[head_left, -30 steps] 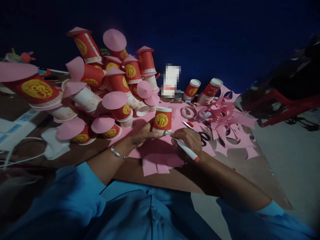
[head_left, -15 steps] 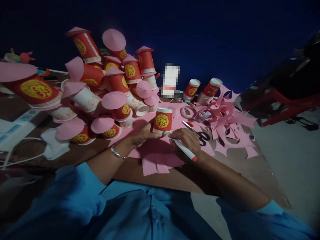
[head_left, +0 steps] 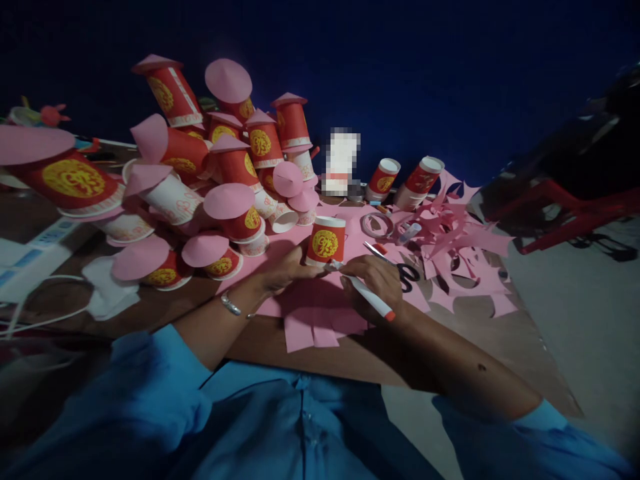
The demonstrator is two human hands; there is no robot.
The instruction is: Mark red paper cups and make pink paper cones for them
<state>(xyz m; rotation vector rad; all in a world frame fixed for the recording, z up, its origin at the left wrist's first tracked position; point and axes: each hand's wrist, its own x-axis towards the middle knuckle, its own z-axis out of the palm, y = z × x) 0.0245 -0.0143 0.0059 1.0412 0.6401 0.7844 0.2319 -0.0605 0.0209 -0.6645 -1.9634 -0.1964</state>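
Note:
A red paper cup (head_left: 326, 244) with a yellow round emblem is held by my left hand (head_left: 287, 270); its fingers are closed round the cup's left and lower side. My right hand (head_left: 375, 277) is closed round a white pen-shaped tube (head_left: 371, 298) with an orange-red end pointing toward me. The tube's pale tip meets the cup's lower rim, where both hands come close together. Whether the tip leaves anything there is too small to see. Pink paper sheets (head_left: 310, 327) lie under the hands. Scissors (head_left: 407, 275) with black handles rest just beyond my right hand.
Red cups with pink cone tops (head_left: 227, 200) are piled at the left. Pink paper scraps (head_left: 460, 247) cover the right side, near a tape roll (head_left: 377, 225). Two stacks of cups (head_left: 420, 180) stand at the back. A white power strip (head_left: 37, 250) lies far left.
The tube's tip has shifted slightly to the right along the cup's lower rim. My left hand and the cup have hardly moved.

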